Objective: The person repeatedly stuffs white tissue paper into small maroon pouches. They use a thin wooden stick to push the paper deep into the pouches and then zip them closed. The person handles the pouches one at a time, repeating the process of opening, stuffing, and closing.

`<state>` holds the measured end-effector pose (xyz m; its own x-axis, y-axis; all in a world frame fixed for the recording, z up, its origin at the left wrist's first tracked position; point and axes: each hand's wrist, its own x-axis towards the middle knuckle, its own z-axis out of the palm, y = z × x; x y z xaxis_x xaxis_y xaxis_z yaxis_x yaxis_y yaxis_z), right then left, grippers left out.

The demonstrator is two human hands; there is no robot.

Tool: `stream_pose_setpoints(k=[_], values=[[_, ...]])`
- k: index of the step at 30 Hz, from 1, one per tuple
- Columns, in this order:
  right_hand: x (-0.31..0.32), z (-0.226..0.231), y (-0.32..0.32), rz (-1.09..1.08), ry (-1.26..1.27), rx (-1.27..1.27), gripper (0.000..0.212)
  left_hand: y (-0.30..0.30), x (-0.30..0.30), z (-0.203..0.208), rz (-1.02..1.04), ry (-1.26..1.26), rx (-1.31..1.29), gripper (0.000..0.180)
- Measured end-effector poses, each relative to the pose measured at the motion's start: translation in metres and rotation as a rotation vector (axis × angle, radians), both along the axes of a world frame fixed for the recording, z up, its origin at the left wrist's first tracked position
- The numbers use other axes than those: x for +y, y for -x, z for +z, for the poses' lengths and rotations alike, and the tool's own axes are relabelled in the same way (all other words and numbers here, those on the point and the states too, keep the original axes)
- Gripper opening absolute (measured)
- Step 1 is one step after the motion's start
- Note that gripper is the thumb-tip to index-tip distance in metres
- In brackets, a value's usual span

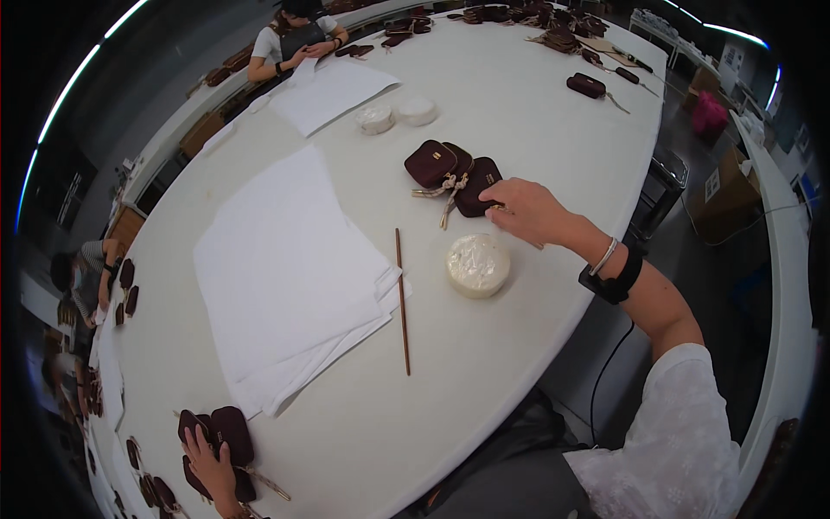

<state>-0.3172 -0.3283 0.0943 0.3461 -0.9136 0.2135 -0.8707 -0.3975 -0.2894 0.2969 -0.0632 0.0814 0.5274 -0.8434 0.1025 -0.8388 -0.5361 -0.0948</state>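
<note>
Nearest to us, our left hand [209, 467] is resting palm down, with the fingers lying apart, on a cluster of dark maroon zip pouches [232, 432] at the near left of the white table [363, 441]. Farther in, a thin brown stick [403, 303] is lying just beside white paper sheets [290, 277], and a round film-wrapped white roll [478, 265] is sitting between the stick and the table's right edge. Just beyond this roll, our right hand [527, 210] is reaching the right side of one maroon pouch [478, 186]; its fingers are bending at the edge, but we cannot tell whether they are really pinching it. This pouch is lying flat, close against two overlapping maroon pouches [439, 161] with beige knotted cords [451, 183]. We are judging it to be light, softly padded and not fragile, perhaps a little slippery, so we are preferring a hold across the body's two sides; by the cord alone, it would be swinging. Well beyond, two more white rolls [396, 114] are standing together, and a co-worker [298, 48] is sitting across the table.
</note>
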Motion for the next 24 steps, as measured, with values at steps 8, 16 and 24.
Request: stream_pose_setpoints(k=[8,16,24], values=[[-0.156,-0.008,-0.023,-0.320,-0.067,0.005,0.030,0.162,0.018,0.044,-0.353,0.001,0.894,0.054],[-0.184,-0.022,-0.045,-0.346,0.027,0.150,0.023,0.210,0.056,0.023,-0.239,0.087,1.100,0.047],[0.030,0.048,-0.136,0.564,-0.155,-0.251,0.015,0.251,0.010,0.015,-0.551,0.501,0.951,0.069]])
